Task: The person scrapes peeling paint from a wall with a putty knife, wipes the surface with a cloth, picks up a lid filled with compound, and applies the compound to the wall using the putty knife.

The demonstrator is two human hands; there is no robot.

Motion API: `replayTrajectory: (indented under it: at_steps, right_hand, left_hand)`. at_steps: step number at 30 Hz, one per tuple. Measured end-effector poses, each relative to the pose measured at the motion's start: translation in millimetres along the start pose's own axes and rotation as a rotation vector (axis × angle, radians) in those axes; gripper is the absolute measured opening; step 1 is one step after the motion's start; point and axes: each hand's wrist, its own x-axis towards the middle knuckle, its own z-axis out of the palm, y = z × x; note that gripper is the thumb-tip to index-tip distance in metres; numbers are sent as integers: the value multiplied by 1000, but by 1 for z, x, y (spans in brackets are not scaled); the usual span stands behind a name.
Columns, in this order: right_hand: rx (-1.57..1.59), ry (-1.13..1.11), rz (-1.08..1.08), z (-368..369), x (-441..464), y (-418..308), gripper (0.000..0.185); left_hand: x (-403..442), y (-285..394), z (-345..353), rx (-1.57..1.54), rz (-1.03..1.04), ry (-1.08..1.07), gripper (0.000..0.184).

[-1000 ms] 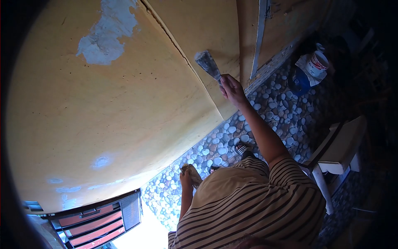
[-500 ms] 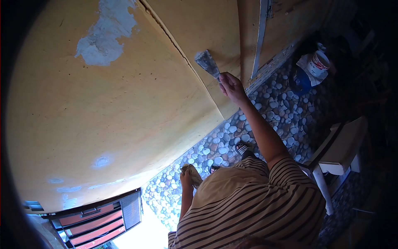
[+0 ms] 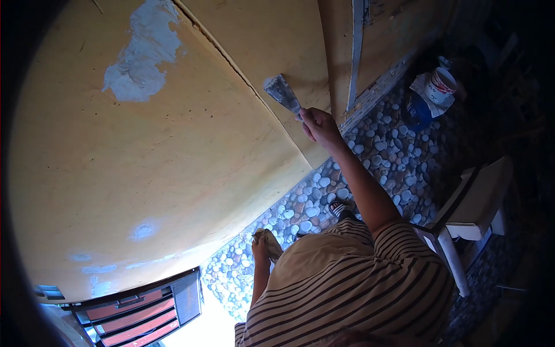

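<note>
My right hand [image 3: 322,128] grips the handle of a putty knife [image 3: 282,93], arm stretched out to the yellow wall [image 3: 173,150]. The knife's wide, smeared blade rests at or very near the wall, by a small pale smear and to the right of a long crack [image 3: 222,53]. At my side, my left hand [image 3: 260,250] is closed round a pale, crumpled, bag-like thing [image 3: 270,244] whose kind I cannot make out. A large whitish filler patch [image 3: 141,55] lies on the wall's upper left, and smaller pale patches [image 3: 141,231] sit lower down.
A white bucket [image 3: 441,85] stands on something blue [image 3: 417,113] at the upper right. A chair-like piece of furniture [image 3: 471,202] is to my right. Pebble-patterned floor [image 3: 376,153] runs along the wall. A rack with red drawers [image 3: 136,315] stands at the lower left.
The view has shifted slightly, so the wall appears a little lower and further left. My right fingers have changed their hold on the putty knife slightly. My left hand stays put.
</note>
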Motion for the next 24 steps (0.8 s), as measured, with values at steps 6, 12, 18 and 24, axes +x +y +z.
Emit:
replayTrajectory:
  at_steps: [6,12,18,24]
  right_hand:
    - [6,5,16,-2,-3,-4,40]
    - [41,-28,-4,-10,-1,-1,39]
    - [56,-45,-82,-16,-4,11,39]
    - [119,29,-127,-10,-10,11,40]
  left_hand:
    - [7,-4,-1,55,14,5,40]
    - [6,-9,-4,99,11,37,45]
    - [-11,-5,-3,67,19,52,48]
    - [-21,-11,-4,146,16,63,46]
